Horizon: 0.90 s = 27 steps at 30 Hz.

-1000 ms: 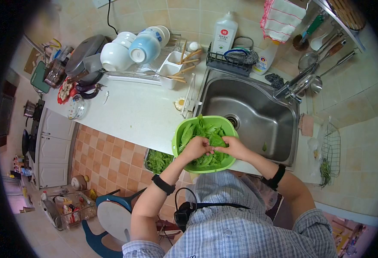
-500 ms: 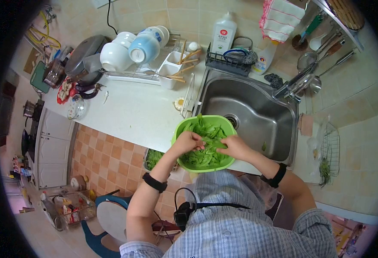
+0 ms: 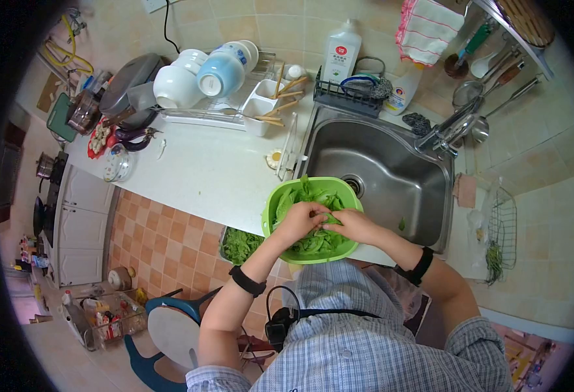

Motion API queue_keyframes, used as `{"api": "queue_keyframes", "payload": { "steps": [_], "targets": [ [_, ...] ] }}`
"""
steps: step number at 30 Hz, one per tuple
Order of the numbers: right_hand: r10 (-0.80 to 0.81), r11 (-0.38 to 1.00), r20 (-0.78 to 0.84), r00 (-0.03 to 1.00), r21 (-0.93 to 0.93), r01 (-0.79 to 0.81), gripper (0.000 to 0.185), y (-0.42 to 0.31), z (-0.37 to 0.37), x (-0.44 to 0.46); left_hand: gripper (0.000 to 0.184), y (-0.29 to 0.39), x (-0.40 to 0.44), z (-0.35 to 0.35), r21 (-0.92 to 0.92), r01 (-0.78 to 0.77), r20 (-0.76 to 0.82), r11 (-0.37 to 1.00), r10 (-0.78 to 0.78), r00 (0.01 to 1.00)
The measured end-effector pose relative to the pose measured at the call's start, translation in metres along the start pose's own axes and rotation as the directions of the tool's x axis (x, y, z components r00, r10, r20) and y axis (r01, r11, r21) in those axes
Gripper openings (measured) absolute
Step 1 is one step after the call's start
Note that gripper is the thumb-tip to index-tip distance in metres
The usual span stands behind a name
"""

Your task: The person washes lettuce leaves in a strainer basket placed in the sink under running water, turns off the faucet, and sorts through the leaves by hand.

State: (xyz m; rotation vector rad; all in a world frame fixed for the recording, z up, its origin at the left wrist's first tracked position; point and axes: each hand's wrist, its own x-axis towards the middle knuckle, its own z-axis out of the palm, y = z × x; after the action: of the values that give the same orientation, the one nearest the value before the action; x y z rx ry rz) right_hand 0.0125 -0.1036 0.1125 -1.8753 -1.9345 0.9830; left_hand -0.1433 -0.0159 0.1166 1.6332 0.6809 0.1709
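Note:
A light green plastic basin [image 3: 265, 223] full of leafy greens [image 3: 319, 245] stands at the counter's front edge, beside the sink. Over its middle, my left hand [image 3: 302, 221] is closed in a pinch on a green leaf. Close against it on the right, my right hand [image 3: 353, 227] pinches the leaf too, thumb and fingers together. The fingertips of both hands nearly touch, and most of the leaf between them is hidden. Lower down, left of the basin, a second container holds more leafy greens [image 3: 241, 246].
The steel sink [image 3: 391, 147] lies right of the basin, with a faucet [image 3: 447, 130] at its far corner. A dish rack [image 3: 202, 116] with bowls and chopsticks stands on the counter, eggplants [image 3: 133, 140] further left. Below is a chair [image 3: 169, 333].
My left hand has moved right, up to my right hand, and the gap between them has closed. The right hand has barely shifted.

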Motion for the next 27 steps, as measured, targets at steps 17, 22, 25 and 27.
{"api": "queue_keyframes", "payload": {
  "steps": [17,22,25,27],
  "targets": [
    [0.085,0.858,0.008,0.996,0.508,-0.077,0.025,0.017,0.001,-0.013,0.028,-0.013,-0.015,-0.008,0.273,-0.155,-0.073,0.950,0.181,0.981],
    [0.082,0.830,0.019,0.996,0.553,-0.079,0.019,0.017,-0.001,-0.012,0.024,-0.017,-0.009,0.024,0.188,-0.137,-0.022,0.973,0.143,0.989],
    [0.190,0.868,0.009,0.982,0.465,-0.172,0.020,0.003,-0.011,-0.017,0.020,-0.017,-0.006,0.026,0.222,-0.095,0.007,0.970,0.096,0.995],
    [0.155,0.915,-0.041,0.987,0.382,-0.128,0.024,0.007,-0.010,-0.019,0.020,-0.019,-0.004,0.025,0.245,-0.064,0.031,0.968,0.058,0.998]
  ]
}}
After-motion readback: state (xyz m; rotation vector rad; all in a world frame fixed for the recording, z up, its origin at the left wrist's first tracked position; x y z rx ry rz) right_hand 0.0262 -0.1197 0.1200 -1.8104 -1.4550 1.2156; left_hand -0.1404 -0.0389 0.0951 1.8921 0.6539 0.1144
